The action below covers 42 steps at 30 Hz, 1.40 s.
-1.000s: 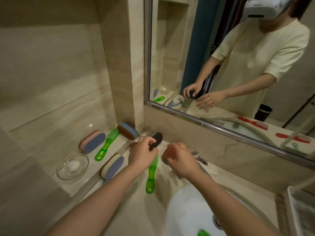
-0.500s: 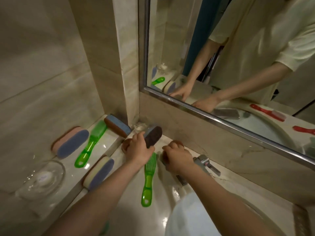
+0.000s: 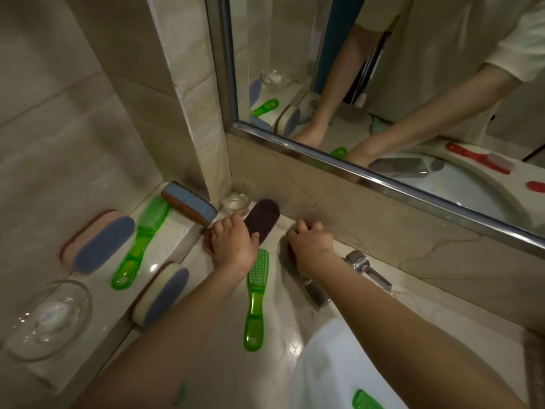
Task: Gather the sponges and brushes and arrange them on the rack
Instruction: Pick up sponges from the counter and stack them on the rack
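You're gripping the dark sponge (image 3: 262,221) in your left hand (image 3: 233,245) at the counter's (image 3: 283,308) back corner. Your right hand (image 3: 311,245) is curling over a mostly hidden reddish sponge (image 3: 290,255). Both are likely light and squashy, so you're best pinching across the narrow sides.

Both your forearms reach forward, palms down. Your left hand (image 3: 233,246) grips a dark brown sponge (image 3: 263,219); your right hand (image 3: 313,246) has curled fingers, its grip hidden.

The right hand (image 3: 311,246) hides most of a reddish sponge (image 3: 290,256); the left hand (image 3: 233,246) covers a dark brown sponge's (image 3: 262,219) near end.
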{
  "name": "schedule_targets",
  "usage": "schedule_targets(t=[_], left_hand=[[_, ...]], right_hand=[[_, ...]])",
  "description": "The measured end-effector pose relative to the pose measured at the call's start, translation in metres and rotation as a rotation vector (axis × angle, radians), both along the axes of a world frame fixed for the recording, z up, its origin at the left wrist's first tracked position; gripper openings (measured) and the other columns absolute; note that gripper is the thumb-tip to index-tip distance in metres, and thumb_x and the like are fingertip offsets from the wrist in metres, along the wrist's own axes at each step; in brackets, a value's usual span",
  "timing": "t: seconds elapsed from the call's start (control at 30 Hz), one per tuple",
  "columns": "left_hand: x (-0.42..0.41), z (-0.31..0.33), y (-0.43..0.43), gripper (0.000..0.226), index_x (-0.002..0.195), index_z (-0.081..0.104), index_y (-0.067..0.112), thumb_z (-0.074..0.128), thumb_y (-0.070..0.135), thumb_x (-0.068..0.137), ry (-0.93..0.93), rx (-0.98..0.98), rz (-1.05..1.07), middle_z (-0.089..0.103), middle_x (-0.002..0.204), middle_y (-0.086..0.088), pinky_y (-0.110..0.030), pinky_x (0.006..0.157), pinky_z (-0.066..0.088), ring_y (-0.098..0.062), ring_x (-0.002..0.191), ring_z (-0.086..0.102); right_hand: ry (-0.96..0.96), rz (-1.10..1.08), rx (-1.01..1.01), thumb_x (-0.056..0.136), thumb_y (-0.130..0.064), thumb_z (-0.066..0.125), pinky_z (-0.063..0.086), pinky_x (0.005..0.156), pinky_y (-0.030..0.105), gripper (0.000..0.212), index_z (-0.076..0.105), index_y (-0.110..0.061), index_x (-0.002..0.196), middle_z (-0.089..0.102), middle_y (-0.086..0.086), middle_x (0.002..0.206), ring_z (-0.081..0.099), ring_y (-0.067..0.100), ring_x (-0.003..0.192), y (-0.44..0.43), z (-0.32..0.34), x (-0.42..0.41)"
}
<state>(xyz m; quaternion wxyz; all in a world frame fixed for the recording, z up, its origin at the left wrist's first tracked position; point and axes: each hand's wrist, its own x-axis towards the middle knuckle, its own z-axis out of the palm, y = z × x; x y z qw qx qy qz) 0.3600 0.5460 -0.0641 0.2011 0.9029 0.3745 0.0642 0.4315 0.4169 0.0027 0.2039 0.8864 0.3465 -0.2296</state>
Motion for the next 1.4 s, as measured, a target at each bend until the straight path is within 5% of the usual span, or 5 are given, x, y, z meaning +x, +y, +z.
schedule_targets(t=[0.2,0.53,0.67,0.9,1.4], left_hand=[[0.007,0.01,-0.003,0.051,0.133,0.049,0.023,0.062,0.035,0.086,0.059,-0.038,-0.041,0.049,0.132,-0.011,-0.04,0.104,0.033,-0.032,0.123,0.04],[0.001,0.035,-0.025,0.029,0.113,0.051,0.019,0.062,0.025,0.086,-0.064,-0.074,-0.094,0.064,0.111,-0.004,-0.042,0.115,0.016,-0.026,0.115,0.053],[-0.001,0.06,-0.038,0.048,0.129,0.046,0.015,0.064,0.029,0.087,-0.319,-0.3,-0.028,0.056,0.127,-0.007,-0.037,0.093,0.045,-0.026,0.115,0.055],[-0.014,0.121,-0.072,0.043,0.125,0.06,0.012,0.058,0.036,0.089,-0.568,-0.789,0.055,0.065,0.119,-0.007,-0.042,0.096,0.05,-0.021,0.107,0.062],[-0.061,0.245,-0.21,0.027,0.104,0.048,0.024,0.065,0.034,0.085,-0.685,-1.236,-0.146,0.059,0.11,-0.008,-0.037,0.062,0.058,-0.024,0.098,0.062]], right_hand=[[-0.014,-0.084,0.213,0.072,-0.043,0.077,0.038,0.072,0.034,0.075,0.04,-0.02,0.134,0.045,0.007,0.127,0.048,0.03,0.116,-0.004,0.004,0.007],[0.143,-0.461,0.791,0.063,-0.057,0.061,0.048,0.087,0.039,0.066,0.046,-0.017,0.114,0.054,0.005,0.11,0.046,0.025,0.108,-0.023,0.04,-0.004],[0.427,-0.78,1.243,0.062,-0.05,0.054,0.051,0.07,0.038,0.06,0.057,-0.011,0.108,0.063,0.001,0.093,0.059,0.019,0.085,-0.032,0.057,-0.011],[0.627,-1.026,1.574,0.085,-0.048,0.044,0.051,0.045,0.026,0.031,0.057,-0.025,0.1,0.067,0.005,0.092,0.066,0.021,0.08,-0.065,0.09,-0.04],[0.477,-0.984,1.853,0.097,-0.054,0.034,0.056,0.086,0.042,0.041,0.063,-0.027,0.108,0.069,0.005,0.105,0.067,0.021,0.095,-0.196,0.195,-0.101]])
